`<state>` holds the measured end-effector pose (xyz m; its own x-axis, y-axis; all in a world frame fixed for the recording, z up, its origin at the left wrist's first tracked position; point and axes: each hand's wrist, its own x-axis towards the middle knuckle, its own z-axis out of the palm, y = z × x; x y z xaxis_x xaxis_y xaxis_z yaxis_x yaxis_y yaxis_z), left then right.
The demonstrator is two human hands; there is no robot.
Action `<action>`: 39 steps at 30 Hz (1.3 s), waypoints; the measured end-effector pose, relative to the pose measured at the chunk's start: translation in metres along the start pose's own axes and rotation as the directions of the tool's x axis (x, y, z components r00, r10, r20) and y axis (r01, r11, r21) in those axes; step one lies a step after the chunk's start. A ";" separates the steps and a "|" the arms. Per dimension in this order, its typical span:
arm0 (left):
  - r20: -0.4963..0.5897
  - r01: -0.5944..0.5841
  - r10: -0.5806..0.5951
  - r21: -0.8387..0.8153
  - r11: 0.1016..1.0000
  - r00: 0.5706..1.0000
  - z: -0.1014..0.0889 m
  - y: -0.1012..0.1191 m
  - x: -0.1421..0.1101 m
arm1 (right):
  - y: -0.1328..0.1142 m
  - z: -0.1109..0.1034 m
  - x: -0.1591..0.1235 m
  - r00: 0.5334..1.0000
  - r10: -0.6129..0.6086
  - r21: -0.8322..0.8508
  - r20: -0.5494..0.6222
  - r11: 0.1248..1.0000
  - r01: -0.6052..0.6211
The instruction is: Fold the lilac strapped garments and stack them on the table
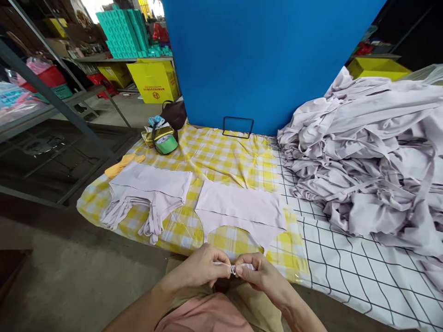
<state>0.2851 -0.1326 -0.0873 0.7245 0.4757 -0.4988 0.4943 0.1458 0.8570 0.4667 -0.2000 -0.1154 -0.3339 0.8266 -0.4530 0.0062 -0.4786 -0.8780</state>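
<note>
Close in front of my body, my left hand (215, 265) and my right hand (252, 269) are pinched together, fingertip to fingertip. Between them is a thin pale strap with a small light-coloured strap slider (233, 269). Just beyond lies a pale lilac strappy top (242, 205), spread flat with its two strap ends pointing at my hands; my fingers hide where the straps run. Left of it rests a neat stack of similar tops (148, 184), their straps hanging towards the near edge.
A yellow checked cloth (221, 161) covers this table. Heaped lilac garments (367, 152) fill the right side. A blue panel (263, 60) rises behind a black wire frame (238, 128). A tape roll (166, 144), dark bag (175, 114) and orange cloth (124, 165) sit at left.
</note>
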 end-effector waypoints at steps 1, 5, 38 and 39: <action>-0.011 0.004 -0.004 0.020 1.000 1.000 0.001 0.002 -0.001 | -0.003 0.001 -0.001 1.000 -0.027 -0.052 -0.016 0.998 0.026; -0.086 -0.012 0.025 0.143 0.990 0.996 0.004 0.007 -0.003 | -0.015 0.008 -0.006 0.991 -0.080 -0.308 -0.110 0.950 0.042; -0.040 -0.253 0.335 0.572 0.780 0.941 0.011 0.017 -0.010 | -0.017 -0.009 -0.003 0.978 0.115 0.208 0.173 0.966 -0.151; -0.043 -0.261 0.360 0.610 0.749 0.932 0.012 0.017 -0.011 | -0.018 -0.009 -0.003 0.979 0.122 0.198 0.166 0.968 -0.154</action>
<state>0.2914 -0.1456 -0.0685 0.8323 0.5333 -0.1513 0.4742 -0.5435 0.6927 0.4765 -0.1915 -0.0995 -0.4827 0.7014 -0.5244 -0.1295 -0.6494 -0.7494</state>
